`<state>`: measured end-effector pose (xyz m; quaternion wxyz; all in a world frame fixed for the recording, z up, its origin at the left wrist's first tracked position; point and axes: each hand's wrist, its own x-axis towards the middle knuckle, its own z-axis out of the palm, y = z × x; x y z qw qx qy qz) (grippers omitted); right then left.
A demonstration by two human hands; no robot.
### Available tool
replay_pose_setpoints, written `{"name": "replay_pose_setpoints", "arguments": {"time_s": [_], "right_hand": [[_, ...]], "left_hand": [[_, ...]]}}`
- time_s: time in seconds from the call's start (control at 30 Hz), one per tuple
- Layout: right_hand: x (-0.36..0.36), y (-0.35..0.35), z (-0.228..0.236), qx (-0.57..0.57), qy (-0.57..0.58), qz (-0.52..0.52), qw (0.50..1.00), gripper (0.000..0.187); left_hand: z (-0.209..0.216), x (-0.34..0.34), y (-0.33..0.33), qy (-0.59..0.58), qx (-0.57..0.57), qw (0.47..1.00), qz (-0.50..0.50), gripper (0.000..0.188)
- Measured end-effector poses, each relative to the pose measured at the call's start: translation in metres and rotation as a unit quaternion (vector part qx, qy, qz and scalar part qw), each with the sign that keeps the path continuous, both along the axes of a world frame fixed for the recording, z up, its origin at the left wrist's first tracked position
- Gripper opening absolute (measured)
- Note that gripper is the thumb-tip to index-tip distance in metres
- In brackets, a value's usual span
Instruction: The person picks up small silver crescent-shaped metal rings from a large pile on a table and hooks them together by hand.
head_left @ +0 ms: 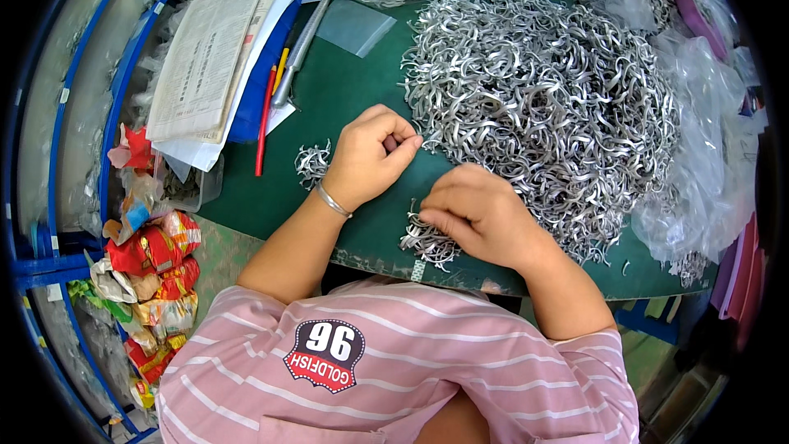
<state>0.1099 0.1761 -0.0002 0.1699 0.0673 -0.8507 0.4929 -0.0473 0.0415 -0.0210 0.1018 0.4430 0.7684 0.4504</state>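
A big heap of small curved silvery metal pieces point(551, 107) spreads over the green table top. At its left edge is my left hand point(374, 156), a metal bangle on the wrist, thumb and fingers pinched together. Whatever the pinch may hold is too small or hidden to make out. My right hand point(481, 210) hangs over a small pile of the same pieces point(429, 240) by the near table edge, its fingers curled in and closed. Their tips are partly hidden, so any piece in them does not show. Another little pile point(313, 165) lies just left of my left wrist.
Papers point(214, 57) on a blue folder, a red pencil point(265, 119) and a silver-handled tool point(302, 49) lie at the left. A small clear bag point(355, 27) is behind. Clear plastic sheeting point(699, 148) borders the heap's right side. Blue-framed racks point(57, 115) stand far left.
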Motion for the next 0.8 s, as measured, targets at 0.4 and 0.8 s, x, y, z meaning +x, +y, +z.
{"name": "replay_pose_setpoints", "arguments": {"time_s": [0.4, 0.8], "right_hand": [[-0.007, 0.002, -0.002, -0.058, 0.028, -0.152, 0.986, 0.016], [-0.004, 0.002, -0.002, -0.031, 0.032, -0.149, 0.988, 0.014]], "left_hand": [[0.011, 0.0, -0.009, -0.501, 0.06, 0.851, -0.146, 0.014], [0.01, 0.006, -0.008, -0.459, 0.068, 0.87, -0.165, 0.008]]}}
